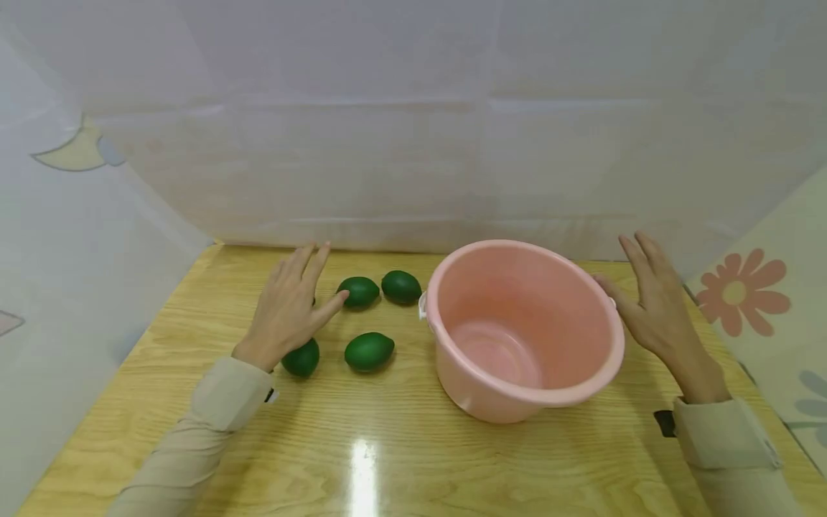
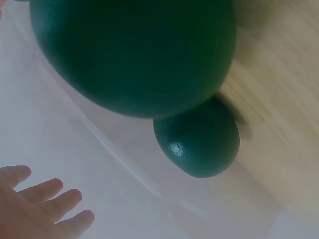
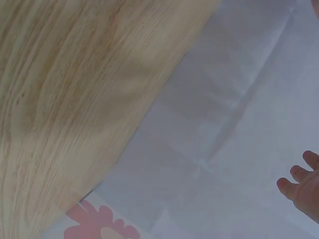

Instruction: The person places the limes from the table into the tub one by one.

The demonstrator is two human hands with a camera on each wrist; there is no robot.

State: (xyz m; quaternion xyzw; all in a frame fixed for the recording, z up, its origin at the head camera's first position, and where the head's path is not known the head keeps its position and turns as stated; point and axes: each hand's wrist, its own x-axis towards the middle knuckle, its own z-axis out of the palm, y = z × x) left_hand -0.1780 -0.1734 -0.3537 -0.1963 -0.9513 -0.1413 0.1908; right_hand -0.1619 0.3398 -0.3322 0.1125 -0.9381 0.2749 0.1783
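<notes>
Where the beige sleeves [image 1: 226, 395] end, both hands extend over a wood-grain worktop [image 1: 310, 459]. Nearest, a green fruit [image 1: 301, 359] lies beside the left wrist, partly covered by it; a second fruit [image 1: 369, 352] lies to its right, apart from the fingers. Right of these stands a pink bucket [image 1: 491, 402], mouth up, white handle fitting [image 1: 423, 306] at its left rim.

Left hand [image 1: 287, 305]: fingers straight and slightly parted, thumb spread wide. Thumb tip overlaps the left end of a third fruit [image 1: 360, 293]; contact cannot be told. Left wrist view: one fruit looms large, another beyond it, fingertips off to one side.

Right hand [image 1: 662, 319]: fingers extended, slightly parted, thumb at the bucket's right rim; touching or just beside, cannot tell.

Farther: fourth fruit [image 1: 401, 287], between third fruit and bucket, clear of the fingers. Behind: pale sheeting [image 1: 388, 143]; at right, a printed red flower [image 1: 734, 293].
</notes>
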